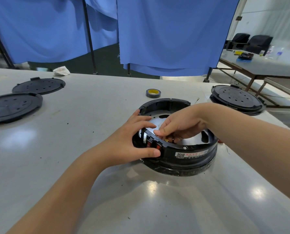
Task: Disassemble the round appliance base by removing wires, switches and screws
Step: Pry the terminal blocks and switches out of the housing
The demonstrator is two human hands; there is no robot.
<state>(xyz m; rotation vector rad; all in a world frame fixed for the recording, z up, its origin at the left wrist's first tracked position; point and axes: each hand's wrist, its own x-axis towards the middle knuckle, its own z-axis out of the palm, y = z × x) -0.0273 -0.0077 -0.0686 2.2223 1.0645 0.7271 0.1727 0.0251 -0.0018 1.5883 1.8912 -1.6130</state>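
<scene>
On the grey desk (83, 149) are placed the round appliance base (179, 146), two black perforated covers (14, 107) (39, 85), a tape roll (153, 93), and stacked black discs (237, 98).

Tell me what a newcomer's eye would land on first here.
First, the round black plastic appliance base at the table's centre, with its shiny metal plate inside. The left hand grips its near-left rim by the red rocker switches, while the right hand pinches something small just inside the rim. Behind hang blue fabric curtains.
</scene>
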